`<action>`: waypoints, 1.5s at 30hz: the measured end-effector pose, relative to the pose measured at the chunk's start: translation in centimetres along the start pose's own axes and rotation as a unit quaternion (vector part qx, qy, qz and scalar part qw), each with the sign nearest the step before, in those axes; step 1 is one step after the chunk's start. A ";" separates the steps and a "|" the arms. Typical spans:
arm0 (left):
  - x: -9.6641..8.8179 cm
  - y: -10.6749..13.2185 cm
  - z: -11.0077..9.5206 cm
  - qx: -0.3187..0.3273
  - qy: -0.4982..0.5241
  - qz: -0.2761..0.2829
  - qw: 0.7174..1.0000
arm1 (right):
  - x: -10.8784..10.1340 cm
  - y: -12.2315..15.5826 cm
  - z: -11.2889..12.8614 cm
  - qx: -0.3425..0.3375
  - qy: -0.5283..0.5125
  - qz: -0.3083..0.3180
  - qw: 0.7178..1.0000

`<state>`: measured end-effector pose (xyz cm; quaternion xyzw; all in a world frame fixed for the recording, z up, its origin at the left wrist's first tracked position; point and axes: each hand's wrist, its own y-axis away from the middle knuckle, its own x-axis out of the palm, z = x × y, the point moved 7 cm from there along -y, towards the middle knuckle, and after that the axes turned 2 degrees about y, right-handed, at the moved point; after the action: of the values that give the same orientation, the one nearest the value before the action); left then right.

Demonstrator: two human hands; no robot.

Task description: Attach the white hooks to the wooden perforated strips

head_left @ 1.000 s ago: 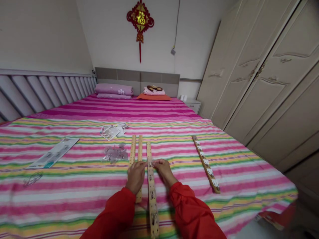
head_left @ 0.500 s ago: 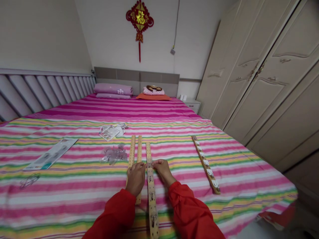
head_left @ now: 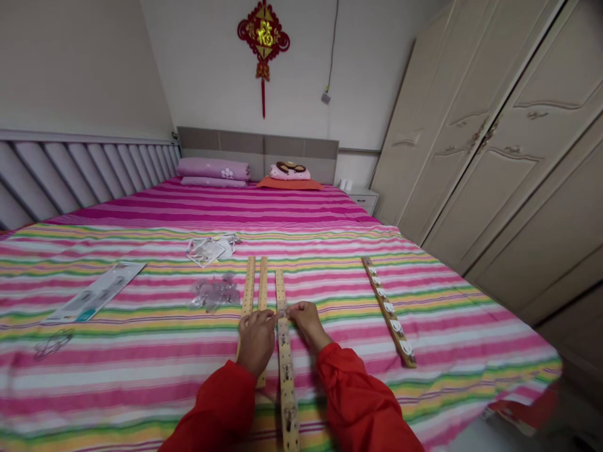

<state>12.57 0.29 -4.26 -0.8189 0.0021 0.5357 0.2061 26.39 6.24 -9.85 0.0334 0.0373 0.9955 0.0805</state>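
Observation:
A narrow wooden strip [head_left: 285,355] with rows of small holes lies lengthwise in front of me, with several small metal fittings [head_left: 287,371] along it. My left hand [head_left: 257,339] reaches it from the left and my right hand [head_left: 308,323] from the right. Both are closed, fingertips pinched at a small shiny metal fitting [head_left: 282,312] on the strip's upper half. Its exact shape is too small to make out. Two more perforated wooden strips [head_left: 263,282] lie to the left, partly under my left hand.
Small clear plastic bags [head_left: 215,292] and a pile of packaging [head_left: 210,250] lie left of the strips. Farther left are a long flat package [head_left: 98,294] and a thin wire-like loop [head_left: 54,343]. A darker strip with white round pieces [head_left: 389,307] lies right on the striped bedspread [head_left: 452,339].
Almost nothing differs. Both hands stay at the same fitting, with only slight finger movement, and the whole view has shifted a little.

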 end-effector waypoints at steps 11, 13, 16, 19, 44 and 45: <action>0.1 -0.2 -0.3 0.029 -0.042 0.025 0.998 | -0.4 -0.3 -0.4 -0.010 0.074 -0.039 0.996; 0.1 -0.2 -0.2 0.026 -0.041 0.031 0.998 | -0.6 0.0 -0.2 -0.023 0.084 -0.039 0.995; 0.2 -0.2 -0.1 0.024 -0.041 0.033 0.998 | -0.2 1.4 1.3 -0.107 0.158 0.002 0.982; 0.2 -0.2 -0.2 0.027 -0.042 0.034 0.998 | 0.7 3.1 2.9 -0.199 0.303 0.051 0.931; 0.4 -0.4 -0.5 0.030 -0.065 0.059 0.996 | 0.4 4.7 2.4 -0.245 0.403 0.124 0.873; 0.4 -0.3 -0.4 0.030 -0.064 0.058 0.996 | 0.3 5.1 2.3 -0.248 0.404 0.121 0.872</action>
<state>13.22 0.54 -4.39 -0.7747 0.0525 0.5978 0.1993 25.47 1.46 -7.16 -0.3888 -0.1863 0.9005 -0.0565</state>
